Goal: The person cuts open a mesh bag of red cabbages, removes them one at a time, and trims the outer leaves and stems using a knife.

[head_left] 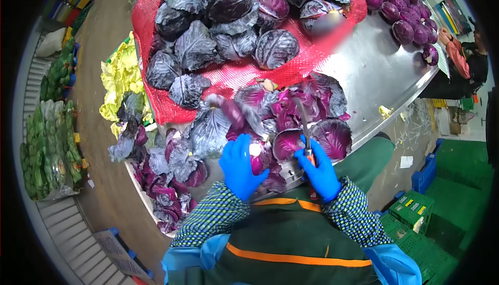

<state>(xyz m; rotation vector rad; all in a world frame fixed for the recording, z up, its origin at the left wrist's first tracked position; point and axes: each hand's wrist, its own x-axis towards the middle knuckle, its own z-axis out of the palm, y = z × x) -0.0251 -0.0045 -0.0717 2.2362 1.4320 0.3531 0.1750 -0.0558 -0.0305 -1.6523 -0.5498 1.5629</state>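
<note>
My left hand (240, 168), in a blue glove, is closed around a red cabbage (261, 159) low on the metal table. In my right hand (319, 169), also gloved in blue, is a knife (305, 129) with a red and black handle, its curved blade pointing up and away from me. Loose purple cabbage leaves (332, 138) lie around and beyond both hands. A blurred leaf (231, 111) shows just above my left hand. Behind the leaves, untrimmed cabbages (195, 46) rest on a red net sack (236, 74).
Shiny purple cabbages (403, 32) are piled at the back right of the metal table (374, 85). Cut leaves (166, 202) fill a container at left, near yellow-green leaves (123, 74). A person (468, 67) is at far right. Green crates (411, 208) stand lower right.
</note>
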